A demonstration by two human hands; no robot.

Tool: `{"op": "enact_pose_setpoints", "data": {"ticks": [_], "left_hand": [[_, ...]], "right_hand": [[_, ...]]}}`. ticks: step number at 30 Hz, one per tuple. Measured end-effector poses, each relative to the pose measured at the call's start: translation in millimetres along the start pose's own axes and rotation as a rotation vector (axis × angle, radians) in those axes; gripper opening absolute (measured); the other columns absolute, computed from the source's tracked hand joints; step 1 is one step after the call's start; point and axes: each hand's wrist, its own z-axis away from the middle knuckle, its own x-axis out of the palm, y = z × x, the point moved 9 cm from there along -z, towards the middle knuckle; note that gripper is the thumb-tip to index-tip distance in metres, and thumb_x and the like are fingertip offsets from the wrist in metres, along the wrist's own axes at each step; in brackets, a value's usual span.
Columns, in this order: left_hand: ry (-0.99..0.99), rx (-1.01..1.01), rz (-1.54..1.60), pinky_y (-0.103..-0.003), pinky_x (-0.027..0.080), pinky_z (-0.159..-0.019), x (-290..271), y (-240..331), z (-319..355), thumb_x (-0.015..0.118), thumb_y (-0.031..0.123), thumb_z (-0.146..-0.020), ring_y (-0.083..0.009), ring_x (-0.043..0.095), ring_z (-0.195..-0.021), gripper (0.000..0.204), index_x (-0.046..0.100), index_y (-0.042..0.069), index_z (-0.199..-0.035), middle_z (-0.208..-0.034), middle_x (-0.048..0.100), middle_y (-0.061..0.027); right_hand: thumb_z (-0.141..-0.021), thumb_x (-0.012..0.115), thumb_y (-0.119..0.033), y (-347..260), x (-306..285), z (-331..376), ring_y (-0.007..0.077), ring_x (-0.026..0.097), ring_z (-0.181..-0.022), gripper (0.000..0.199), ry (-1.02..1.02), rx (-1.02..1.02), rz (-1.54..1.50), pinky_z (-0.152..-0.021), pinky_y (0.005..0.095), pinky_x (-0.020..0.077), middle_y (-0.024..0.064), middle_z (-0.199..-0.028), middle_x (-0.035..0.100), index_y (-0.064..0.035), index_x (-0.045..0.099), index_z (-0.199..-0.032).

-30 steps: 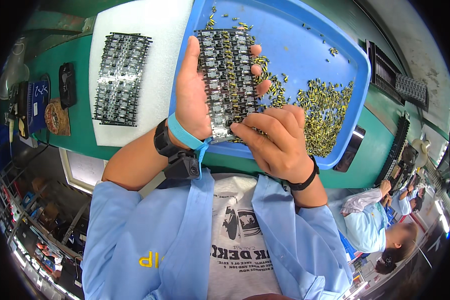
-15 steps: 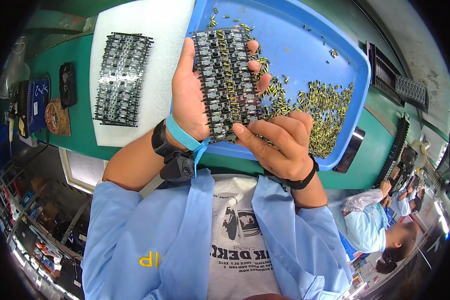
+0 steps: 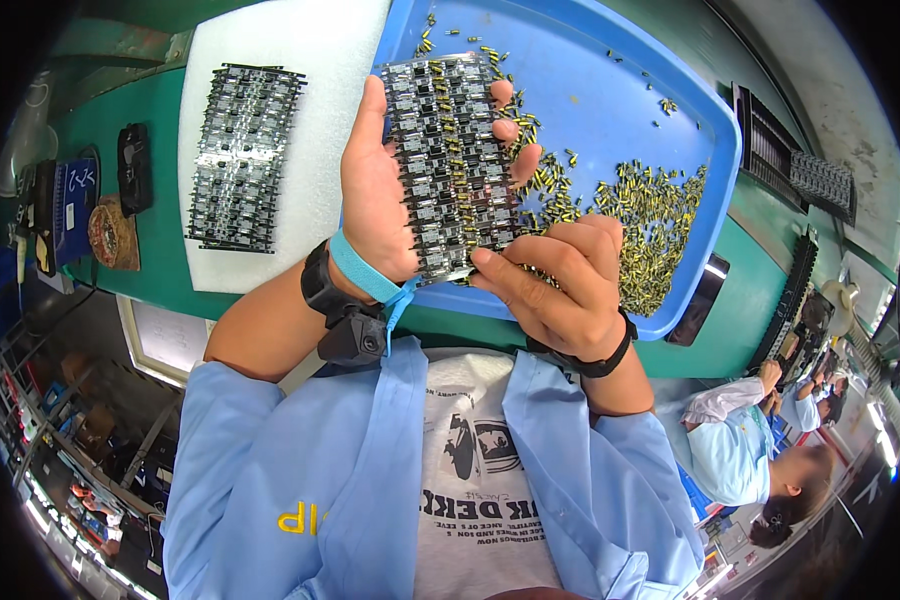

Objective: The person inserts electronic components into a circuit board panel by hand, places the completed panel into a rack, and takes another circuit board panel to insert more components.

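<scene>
The left hand [image 3: 375, 200] is holding a circuit board panel [image 3: 450, 165] in its grip, thumb along one long edge and fingers curling over the other edge. The right hand [image 3: 560, 290] is pinching the near end of the panel, fingertips pressed together on it; I cannot tell if a small part is between them. The panel is hanging just above the near corner of the blue tray [image 3: 610, 60]. In the tray, beside the panel, many little yellow parts [image 3: 655, 215] are lying in a heap. On the other side of the tray, a second panel [image 3: 240, 155] is resting on a white foam pad [image 3: 315, 60] on the green counter [image 3: 160, 120]. The panel could tip if the left grip is getting loose, and small parts might be falling back into the tray.
</scene>
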Motion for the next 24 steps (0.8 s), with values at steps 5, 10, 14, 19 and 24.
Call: {"op": "enact_pose_setpoints", "data": {"ticks": [5, 10, 14, 19, 24], "left_hand": [[-0.027, -0.010, -0.009, -0.053, 0.055, -0.112, 1, 1, 0, 0.025, 0.073, -0.111, -0.0341, 0.068, -0.114, 0.088, 0.057, -0.001, -0.146, -0.126, 0.068, -0.0188], [-0.140, 0.010, -0.012, -0.056, 0.054, -0.112, 19, 4, 4, 0.027, 0.075, -0.110, -0.0356, 0.067, -0.118, 0.089, 0.051, 0.001, -0.153, -0.131, 0.065, -0.0192], [-0.298, -0.073, 0.011, -0.059, 0.052, -0.113, 38, -2, 11, 0.029, 0.078, -0.108, -0.0377, 0.065, -0.124, 0.091, 0.045, 0.004, -0.158, -0.139, 0.063, -0.0176], [-0.343, -0.022, 0.015, -0.063, 0.047, -0.118, 41, -9, 4, 0.030, 0.082, -0.105, -0.0397, 0.059, -0.135, 0.097, 0.038, 0.006, -0.165, -0.148, 0.058, -0.0159], [-0.120, 0.095, -0.301, -0.064, 0.037, -0.125, 45, -12, 5, 0.033, 0.080, -0.105, -0.0402, 0.047, -0.149, 0.095, 0.028, 0.012, -0.171, -0.165, 0.044, -0.0175]], "right_hand": [[-0.069, 0.094, -0.022, 1, -1, -5, 0.0210, 0.058, -0.090, 0.039, 0.006, 0.034, -0.043, -0.078, 0.0400, 0.0428, -0.0022, -0.101, 0.070, -0.0162, 0.086, -0.107], [-0.079, 0.092, -0.017, 15, -13, -11, 0.0195, 0.058, -0.086, 0.034, 0.039, 0.239, -0.246, -0.075, 0.0365, 0.0450, 0.0025, -0.099, 0.069, -0.0098, 0.080, -0.110], [-0.090, 0.087, -0.014, 40, -9, 7, 0.0158, 0.060, -0.085, 0.030, -0.067, 0.678, -0.551, -0.074, 0.0324, 0.0477, 0.0052, -0.097, 0.070, -0.0035, 0.073, -0.115], [-0.103, 0.075, -0.012, 40, 13, 51, 0.0101, 0.063, -0.084, 0.020, -0.171, 1.016, -0.977, -0.074, 0.0278, 0.0511, 0.0044, -0.093, 0.070, 0.0006, 0.067, -0.117], [-0.108, 0.068, -0.012, 62, 12, 68, 0.0081, 0.064, -0.081, 0.014, 0.007, 1.100, -1.237, -0.073, 0.0261, 0.0519, 0.0025, -0.092, 0.071, -0.0011, 0.067, -0.117]]}}
